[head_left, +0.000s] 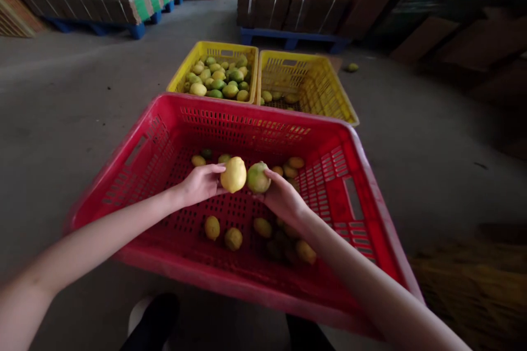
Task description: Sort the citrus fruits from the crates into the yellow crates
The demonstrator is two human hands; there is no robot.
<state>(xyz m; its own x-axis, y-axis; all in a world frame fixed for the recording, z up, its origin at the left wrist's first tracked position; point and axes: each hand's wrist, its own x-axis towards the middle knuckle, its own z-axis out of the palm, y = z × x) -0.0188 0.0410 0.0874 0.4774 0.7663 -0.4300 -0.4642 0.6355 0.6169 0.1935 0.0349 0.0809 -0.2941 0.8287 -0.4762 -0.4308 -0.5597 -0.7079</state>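
Observation:
My left hand (201,184) is closed round a yellow lemon (233,174), held above the middle of a red plastic crate (263,120). Right beside it, my right hand (283,200) grips a greener lemon (258,177); the two fruits nearly touch. Several loose lemons (212,227) lie scattered on the red crate's perforated floor, some under my right forearm in shadow.
Behind the red crate stand two yellow crates: the left yellow crate (187,68) is full of yellow-green lemons, the right yellow crate (329,93) holds only a few. Cardboard stacks on blue pallets (294,8) lie further back. One stray lemon (352,67) lies on the concrete floor.

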